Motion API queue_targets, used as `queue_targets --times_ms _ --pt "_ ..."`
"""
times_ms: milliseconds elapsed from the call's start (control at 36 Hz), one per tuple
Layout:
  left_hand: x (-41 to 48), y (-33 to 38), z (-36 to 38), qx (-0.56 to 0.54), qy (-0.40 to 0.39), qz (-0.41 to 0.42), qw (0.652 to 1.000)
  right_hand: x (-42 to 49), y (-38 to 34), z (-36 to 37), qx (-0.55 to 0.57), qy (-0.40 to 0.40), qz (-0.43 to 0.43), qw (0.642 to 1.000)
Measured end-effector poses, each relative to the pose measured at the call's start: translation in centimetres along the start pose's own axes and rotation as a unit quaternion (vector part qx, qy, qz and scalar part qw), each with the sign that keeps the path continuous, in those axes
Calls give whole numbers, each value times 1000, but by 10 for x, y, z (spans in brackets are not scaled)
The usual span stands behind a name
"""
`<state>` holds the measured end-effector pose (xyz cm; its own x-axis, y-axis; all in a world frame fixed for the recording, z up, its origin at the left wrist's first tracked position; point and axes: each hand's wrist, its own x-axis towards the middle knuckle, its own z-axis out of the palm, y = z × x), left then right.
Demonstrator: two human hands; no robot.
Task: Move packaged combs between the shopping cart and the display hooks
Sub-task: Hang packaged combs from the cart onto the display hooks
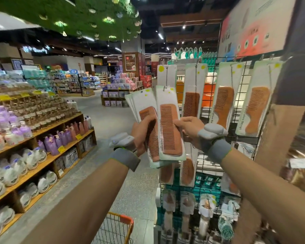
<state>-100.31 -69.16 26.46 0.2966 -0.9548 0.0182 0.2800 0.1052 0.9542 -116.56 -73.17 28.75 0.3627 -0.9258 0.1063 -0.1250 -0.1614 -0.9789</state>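
Head view recorded an orange wire cart (121, 224) corner nearest, contents unseen. Left hand (141, 132) gripped a fanned stack of comb packs (144, 106), flat and glossy. Right hand (188, 131) pinched one comb pack (170, 127), brown and fine-toothed, overlapping that stack. Behind, hanging packs (224, 101) lined a black wire grid (245, 85). Bottle shelves (42, 131) stood left.

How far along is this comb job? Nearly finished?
Partway, it seems. Several packaged combs already hang on the wire rack. The left hand grips a fan of packs, and the right hand pinches the front pack up by the rack, so those are still to be dealt with. Only a corner of the shopping cart shows, so its contents are unknown.
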Motion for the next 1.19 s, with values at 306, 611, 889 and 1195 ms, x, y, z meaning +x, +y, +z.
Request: queue_targets --times_ms 306,611,889,1195 --pt "14 -8 27 122 75 65 988 -10 -7 -37 -57 85 -69 992" --pt "14 1 48 152 97 105 978 -19 -11 -66 -57 81 -117 988" --pt "16 5 44 171 120 125 970 -4 -16 -71 -66 109 -94 987" --pt "26 4 35 204 123 114 964 26 -8 -73 -78 130 -45 987"
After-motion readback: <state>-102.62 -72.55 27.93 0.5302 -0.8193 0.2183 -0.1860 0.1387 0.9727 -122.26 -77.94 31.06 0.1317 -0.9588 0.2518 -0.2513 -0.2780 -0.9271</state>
